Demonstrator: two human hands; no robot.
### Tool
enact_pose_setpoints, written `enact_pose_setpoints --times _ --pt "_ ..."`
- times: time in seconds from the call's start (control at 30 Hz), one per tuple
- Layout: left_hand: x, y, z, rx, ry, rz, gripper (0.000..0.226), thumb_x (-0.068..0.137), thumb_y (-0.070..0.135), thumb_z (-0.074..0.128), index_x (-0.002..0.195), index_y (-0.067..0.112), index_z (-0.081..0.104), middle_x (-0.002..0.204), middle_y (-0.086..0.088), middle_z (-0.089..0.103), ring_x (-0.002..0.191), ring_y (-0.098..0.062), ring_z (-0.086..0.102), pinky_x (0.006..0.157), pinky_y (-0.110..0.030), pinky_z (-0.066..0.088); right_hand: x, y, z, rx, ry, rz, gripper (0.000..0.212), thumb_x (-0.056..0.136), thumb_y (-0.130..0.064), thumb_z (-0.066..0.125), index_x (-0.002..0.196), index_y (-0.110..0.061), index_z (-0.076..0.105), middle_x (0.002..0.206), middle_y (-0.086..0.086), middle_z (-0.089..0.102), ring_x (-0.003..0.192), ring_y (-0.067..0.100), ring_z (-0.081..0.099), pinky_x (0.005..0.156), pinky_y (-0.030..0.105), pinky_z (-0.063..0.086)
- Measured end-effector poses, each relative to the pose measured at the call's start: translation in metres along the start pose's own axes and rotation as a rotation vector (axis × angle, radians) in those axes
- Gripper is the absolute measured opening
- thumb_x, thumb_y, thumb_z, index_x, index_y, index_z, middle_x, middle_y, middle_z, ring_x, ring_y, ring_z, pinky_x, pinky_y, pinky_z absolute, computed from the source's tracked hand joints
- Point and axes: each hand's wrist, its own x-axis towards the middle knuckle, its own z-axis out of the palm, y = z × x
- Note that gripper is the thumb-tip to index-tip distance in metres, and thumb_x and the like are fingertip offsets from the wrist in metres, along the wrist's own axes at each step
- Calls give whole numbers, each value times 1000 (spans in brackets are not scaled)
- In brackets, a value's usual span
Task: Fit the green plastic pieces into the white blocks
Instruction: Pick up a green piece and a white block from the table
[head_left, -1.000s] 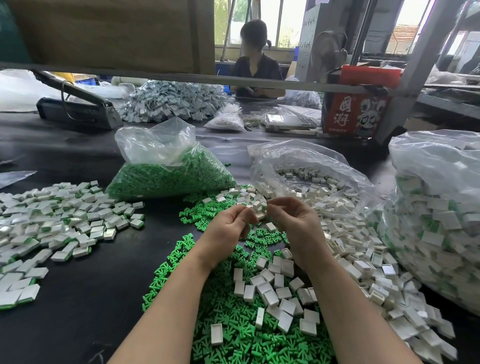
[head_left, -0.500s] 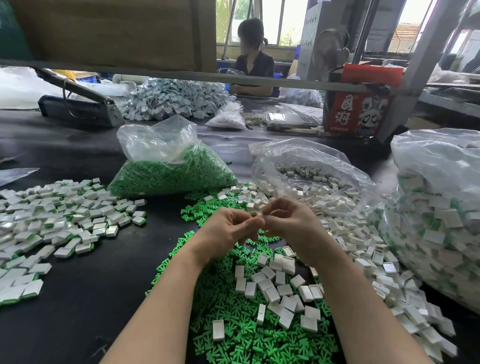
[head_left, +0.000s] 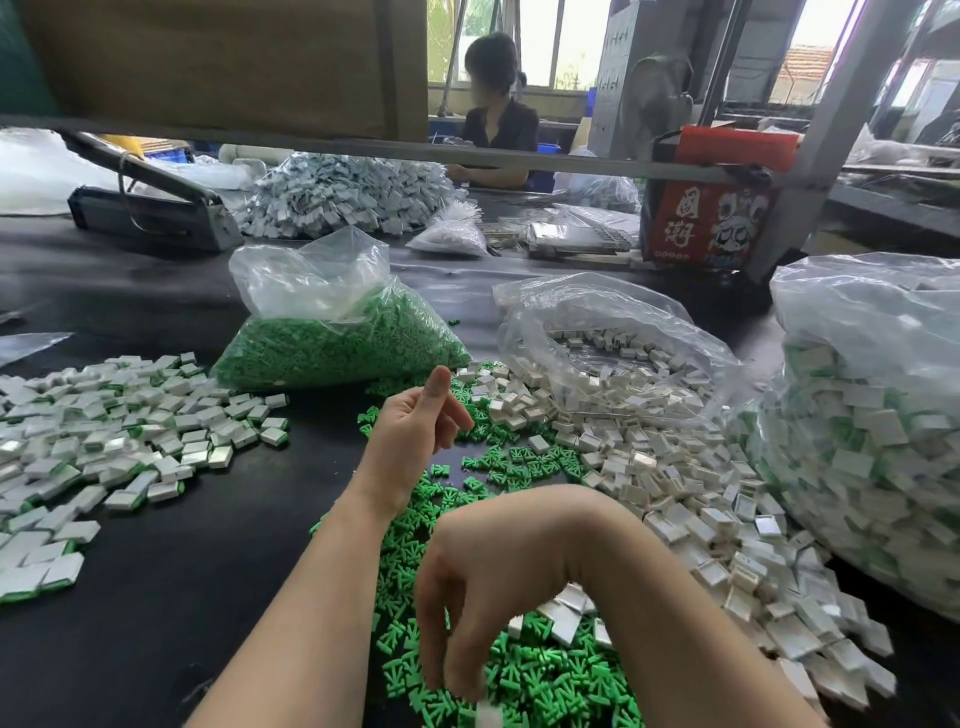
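Loose green plastic pieces (head_left: 540, 675) lie heaped on the black table in front of me. White blocks (head_left: 675, 493) spill across the heap's right side. My left hand (head_left: 415, 431) is lifted above the table, thumb up, fingers relaxed, holding nothing. My right hand (head_left: 467, 597) bends down at the wrist over the green heap. Its fingers point straight down, and the fingertips reach a single blurred white block (head_left: 488, 717) at the bottom edge. A spread of white blocks with green pieces fitted (head_left: 104, 441) covers the table on the left.
A clear bag of green pieces (head_left: 332, 348) and an open bag of white blocks (head_left: 613, 353) stand behind the heap. A large bag of fitted blocks (head_left: 872, 441) fills the right. Farther back are a sealing machine (head_left: 150, 208), a red box (head_left: 711, 218) and a seated person (head_left: 498, 130).
Both hands were together at the middle, working on one small piece. Now they are apart: the left has lifted and opened, and the right has dropped down to the near green heap.
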Motion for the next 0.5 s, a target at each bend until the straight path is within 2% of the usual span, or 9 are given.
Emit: enact_pose_setpoints --times 0.1,0.13,0.2,0.27,0.3,0.37,0.43,0.5 --pt "0 0 0 -8 3 -2 58 95 51 44 63 8 65 54 -4 45 48 -7 41 49 -12 37 3 -2 3 -42 -8 20 24 84 -26 75 107 -19 76 97 1 76 89 16 68 80 31 52" --pt "0 0 0 -7 7 -3 58 95 51 44 63 8 65 54 -5 45 48 -8 41 49 -12 37 2 -1 2 -41 2 22 23 85 -27 74 106 -19 76 96 0 76 88 15 68 80 32 53" --pt "0 1 0 7 5 -4 57 94 51 45 62 9 66 55 -5 45 49 -8 41 50 -12 37 -3 7 -2 8 69 34 19 86 -28 72 103 -19 77 91 -3 76 77 4 65 74 26 51" --pt "0 0 2 31 -3 -1 53 92 51 48 59 13 66 54 -4 46 49 -8 41 49 -12 36 -9 21 -6 92 260 70 14 87 -26 71 98 -18 77 83 -6 76 69 -2 62 70 18 49" --pt "0 -1 2 43 -8 0 51 91 51 50 59 14 66 53 -3 47 49 -8 41 50 -13 36 -11 32 -8 143 397 104 12 87 -26 71 95 -18 77 80 -8 75 67 0 63 70 18 51" --pt "1 -4 4 89 -35 6 46 89 50 52 63 14 67 54 2 51 51 -7 45 53 -13 38 -11 58 -9 192 700 227 8 88 -25 69 92 -20 74 79 -6 74 63 10 64 71 28 56" --pt "2 -7 7 210 -76 18 34 91 43 57 73 17 68 61 5 58 58 -6 51 59 -15 43 -6 81 -8 98 959 410 7 91 -24 65 94 -25 72 86 -5 74 61 12 63 69 33 60" --pt "4 -11 10 355 -109 28 17 94 30 62 81 20 66 68 4 60 59 -2 53 58 -18 46 0 98 -4 -65 1075 557 20 95 -23 58 110 -31 68 102 -4 72 82 13 64 79 37 59"
